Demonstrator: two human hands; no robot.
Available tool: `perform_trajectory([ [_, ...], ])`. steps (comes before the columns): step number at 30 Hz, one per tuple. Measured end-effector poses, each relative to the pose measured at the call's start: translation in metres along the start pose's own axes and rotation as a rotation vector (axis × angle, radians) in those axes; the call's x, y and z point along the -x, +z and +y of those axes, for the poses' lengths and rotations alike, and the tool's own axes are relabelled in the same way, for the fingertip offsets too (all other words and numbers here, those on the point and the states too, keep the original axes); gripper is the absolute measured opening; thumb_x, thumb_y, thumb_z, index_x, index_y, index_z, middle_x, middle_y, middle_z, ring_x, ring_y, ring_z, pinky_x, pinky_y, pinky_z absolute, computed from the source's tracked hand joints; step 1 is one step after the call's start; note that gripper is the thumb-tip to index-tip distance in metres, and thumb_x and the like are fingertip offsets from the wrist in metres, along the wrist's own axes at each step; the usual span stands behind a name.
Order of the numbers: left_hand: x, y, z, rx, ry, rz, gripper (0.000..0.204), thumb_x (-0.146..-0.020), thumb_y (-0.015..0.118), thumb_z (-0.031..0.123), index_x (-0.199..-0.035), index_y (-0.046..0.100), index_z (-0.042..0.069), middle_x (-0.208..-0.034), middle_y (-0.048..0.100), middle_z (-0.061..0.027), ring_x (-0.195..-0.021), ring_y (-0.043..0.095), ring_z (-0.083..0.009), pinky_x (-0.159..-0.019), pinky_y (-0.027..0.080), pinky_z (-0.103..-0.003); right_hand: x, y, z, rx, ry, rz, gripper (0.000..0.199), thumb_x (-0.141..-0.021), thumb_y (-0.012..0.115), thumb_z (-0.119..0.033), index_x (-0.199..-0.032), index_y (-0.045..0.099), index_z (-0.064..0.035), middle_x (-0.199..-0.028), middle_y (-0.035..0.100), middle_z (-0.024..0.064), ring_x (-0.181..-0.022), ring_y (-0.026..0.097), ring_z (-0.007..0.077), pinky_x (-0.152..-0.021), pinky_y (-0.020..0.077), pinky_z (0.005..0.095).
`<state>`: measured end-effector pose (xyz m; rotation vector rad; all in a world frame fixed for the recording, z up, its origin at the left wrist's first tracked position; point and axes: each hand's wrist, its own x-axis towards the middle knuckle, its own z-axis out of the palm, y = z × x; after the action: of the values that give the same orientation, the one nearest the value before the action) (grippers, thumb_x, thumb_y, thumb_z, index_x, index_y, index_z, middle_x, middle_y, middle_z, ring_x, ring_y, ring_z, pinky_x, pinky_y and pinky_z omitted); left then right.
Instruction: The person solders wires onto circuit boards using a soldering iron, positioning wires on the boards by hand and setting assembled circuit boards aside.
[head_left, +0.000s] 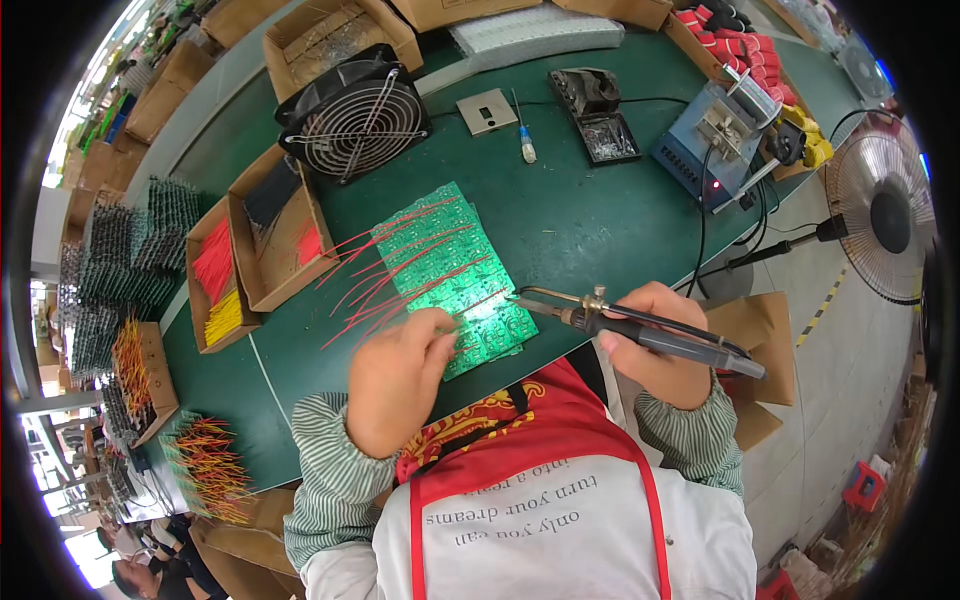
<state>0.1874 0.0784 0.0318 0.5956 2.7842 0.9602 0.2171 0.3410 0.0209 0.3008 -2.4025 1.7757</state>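
Bench | left hand [400,375] pinches red wire [395,268] onto green circuit panel [462,270] | right hand [655,340] grips soldering iron [640,328], tip at joint

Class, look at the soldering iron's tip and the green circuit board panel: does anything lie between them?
Nothing visible does. The right hand holds the black-handled soldering iron with its tip at the green circuit board panel's near edge. The left hand rests beside it, and the thin red wires lie further left.

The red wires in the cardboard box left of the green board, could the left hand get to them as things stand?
Probably yes. The left hand rests on the green circuit board, and the open-topped cardboard box with the red wires sits just beyond, with only loose red leads lying on the mat between them.
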Motion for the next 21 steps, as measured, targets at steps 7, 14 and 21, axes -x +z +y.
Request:
perform_trajectory([
  [7,-0.015,0.021,0.0,0.068,0.137,0.013,0.005,-0.078,0.062,0.007,-0.08,0.06,0.002,-0.073,0.058,-0.0115,-0.066,0.057,-0.0287,-0.057,0.044,-0.035,0.005,-0.007,0.002,-0.056,-0.029,-0.062,0.016,-0.073,0.066,-0.006,-0.083,0.055,-0.001,-0.057,0.054,0.0011,-0.044,0.047,0.0067,-0.042,0.0363,0.0221],
  [14,-0.014,0.028,-0.003,0.138,-0.008,-0.054,0.007,-0.075,0.064,0.006,-0.078,0.058,0.003,-0.075,0.055,-0.0099,-0.066,0.056,-0.0284,-0.058,0.044,-0.036,0.002,-0.003,0.007,-0.024,0.042,-0.157,0.017,-0.066,0.068,-0.005,-0.078,0.056,-0.0015,-0.064,0.058,0.0027,-0.05,0.052,0.0092,-0.047,0.0402,0.0219],
  [21,-0.015,0.027,-0.004,0.131,0.006,-0.064,0.007,-0.074,0.063,0.006,-0.077,0.057,0.003,-0.074,0.054,-0.0099,-0.066,0.056,-0.0287,-0.058,0.043,-0.036,0.003,-0.003,0.007,0.019,0.016,-0.166,0.017,-0.066,0.068,-0.006,-0.077,0.056,-0.0019,-0.064,0.058,0.0026,-0.049,0.052,0.009,-0.047,0.04,0.0221],
])
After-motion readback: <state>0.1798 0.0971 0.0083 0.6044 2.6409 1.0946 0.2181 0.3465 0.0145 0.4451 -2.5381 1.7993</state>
